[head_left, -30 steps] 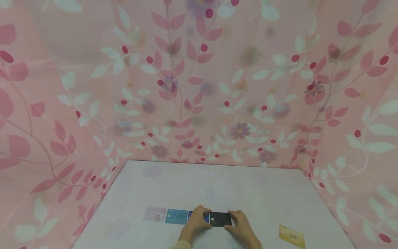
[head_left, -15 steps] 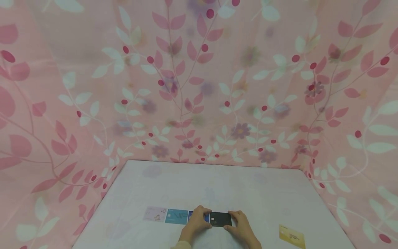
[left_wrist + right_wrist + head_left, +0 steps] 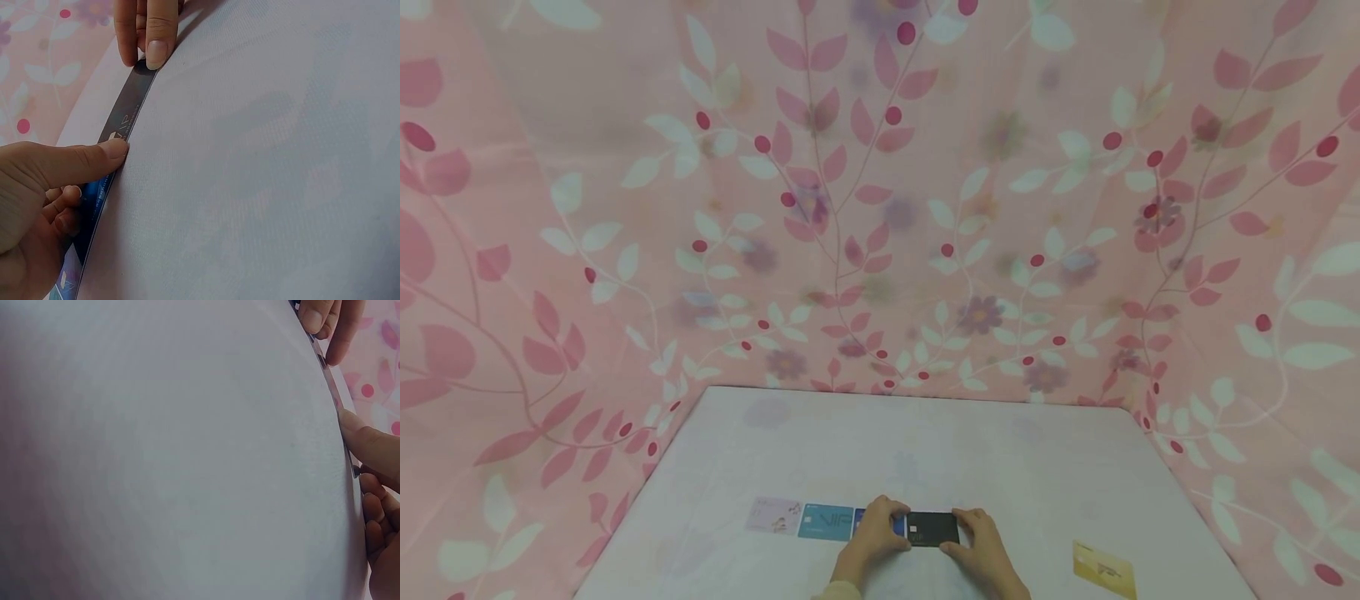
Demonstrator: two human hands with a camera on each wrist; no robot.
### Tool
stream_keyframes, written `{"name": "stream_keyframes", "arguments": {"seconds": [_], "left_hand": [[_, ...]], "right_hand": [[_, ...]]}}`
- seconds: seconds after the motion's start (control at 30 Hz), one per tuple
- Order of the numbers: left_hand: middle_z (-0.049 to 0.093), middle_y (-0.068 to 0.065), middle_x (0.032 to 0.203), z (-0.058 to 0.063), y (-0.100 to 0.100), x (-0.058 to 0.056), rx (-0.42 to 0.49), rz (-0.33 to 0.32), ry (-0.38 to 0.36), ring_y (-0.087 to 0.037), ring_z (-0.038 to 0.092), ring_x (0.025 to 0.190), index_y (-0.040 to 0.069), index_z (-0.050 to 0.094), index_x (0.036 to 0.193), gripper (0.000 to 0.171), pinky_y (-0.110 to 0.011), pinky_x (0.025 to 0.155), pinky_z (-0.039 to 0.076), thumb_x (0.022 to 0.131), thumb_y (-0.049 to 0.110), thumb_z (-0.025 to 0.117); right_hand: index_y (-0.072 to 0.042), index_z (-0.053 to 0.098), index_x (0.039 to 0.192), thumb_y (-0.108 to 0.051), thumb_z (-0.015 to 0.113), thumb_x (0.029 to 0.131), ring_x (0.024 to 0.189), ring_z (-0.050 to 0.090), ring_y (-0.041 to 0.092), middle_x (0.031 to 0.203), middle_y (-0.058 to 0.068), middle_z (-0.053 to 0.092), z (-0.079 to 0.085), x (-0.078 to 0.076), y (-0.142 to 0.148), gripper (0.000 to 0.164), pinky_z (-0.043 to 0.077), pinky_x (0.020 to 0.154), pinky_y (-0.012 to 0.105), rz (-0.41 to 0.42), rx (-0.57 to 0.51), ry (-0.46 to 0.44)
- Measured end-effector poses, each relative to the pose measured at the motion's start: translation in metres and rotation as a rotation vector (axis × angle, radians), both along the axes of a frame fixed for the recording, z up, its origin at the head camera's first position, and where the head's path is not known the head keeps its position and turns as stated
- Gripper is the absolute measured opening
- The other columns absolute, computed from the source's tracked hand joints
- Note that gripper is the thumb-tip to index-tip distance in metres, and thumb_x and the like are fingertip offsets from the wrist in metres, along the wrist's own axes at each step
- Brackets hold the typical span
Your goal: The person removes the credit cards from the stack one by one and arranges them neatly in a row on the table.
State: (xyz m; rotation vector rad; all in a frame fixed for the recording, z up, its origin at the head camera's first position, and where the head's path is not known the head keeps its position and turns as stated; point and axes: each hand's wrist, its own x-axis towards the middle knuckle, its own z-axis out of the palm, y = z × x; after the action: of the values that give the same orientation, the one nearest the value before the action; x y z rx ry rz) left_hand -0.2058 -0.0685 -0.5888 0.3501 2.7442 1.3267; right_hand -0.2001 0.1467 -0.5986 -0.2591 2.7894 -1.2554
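Note:
A black card point(image 3: 934, 530) with a chip lies flat at the right end of a row. My left hand point(image 3: 874, 533) holds its left end between thumb and index finger, at the seam with a blue card point(image 3: 898, 525), which that hand mostly covers. At the right end, my right hand point(image 3: 983, 550) pinches the far and near corners of the black card. From the left wrist view, the left thumb point(image 3: 115, 148) presses the black card's near edge. In the right wrist view, the card is seen nearly edge-on.
Left of the blue card are a teal card point(image 3: 825, 522) and a pale lilac card point(image 3: 773, 516). A gold card point(image 3: 1105, 570) lies apart, tilted, to the right. The white table point(image 3: 925, 450) meets a pink floral curtain point(image 3: 880, 250) at the back and sides.
Almost nothing differs. The right hand's fingers have shifted very slightly at the black card's right end; the cards stay in place.

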Motion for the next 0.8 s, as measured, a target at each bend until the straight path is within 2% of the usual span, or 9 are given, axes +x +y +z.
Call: {"name": "stream_keyframes", "arguments": {"seconds": [0.2, 0.53, 0.8], "left_hand": [[0.053, 0.001, 0.085, -0.0019, 0.0002, -0.0001, -0.004, 0.002, 0.009, -0.011, 0.045, 0.076, 0.001, 0.069, 0.102, 0.046, -0.027, 0.069, 0.043, 0.058, 0.006, 0.083], [0.052, 0.001, 0.084, -0.0021, -0.0003, 0.0014, -0.02, 0.003, 0.047, -0.009, 0.044, 0.074, 0.001, 0.07, 0.101, 0.045, -0.026, 0.067, 0.043, 0.058, 0.007, 0.084], [0.053, 0.001, 0.084, -0.0031, -0.0001, 0.0001, -0.013, -0.01, 0.05, -0.009, 0.044, 0.074, 0.002, 0.069, 0.101, 0.045, -0.026, 0.068, 0.042, 0.058, 0.006, 0.083]], "right_hand": [[0.003, 0.059, 0.118, -0.024, 0.081, 0.069, 0.097, 0.05, 0.024, 0.101, 0.005, 0.054, -0.003, 0.0002, 0.0009, 0.06, 0.044, 0.088, 0.047, -0.005, -0.012, 0.014], [0.004, 0.061, 0.115, -0.024, 0.081, 0.068, 0.093, 0.051, 0.02, 0.097, 0.004, 0.054, -0.0064, -0.0008, 0.0007, 0.058, 0.046, 0.082, 0.04, 0.021, 0.025, 0.071], [0.005, 0.061, 0.114, -0.025, 0.081, 0.069, 0.092, 0.052, 0.021, 0.097, 0.005, 0.054, -0.0081, -0.0015, 0.0017, 0.057, 0.047, 0.083, 0.044, 0.019, 0.027, 0.084]]}}
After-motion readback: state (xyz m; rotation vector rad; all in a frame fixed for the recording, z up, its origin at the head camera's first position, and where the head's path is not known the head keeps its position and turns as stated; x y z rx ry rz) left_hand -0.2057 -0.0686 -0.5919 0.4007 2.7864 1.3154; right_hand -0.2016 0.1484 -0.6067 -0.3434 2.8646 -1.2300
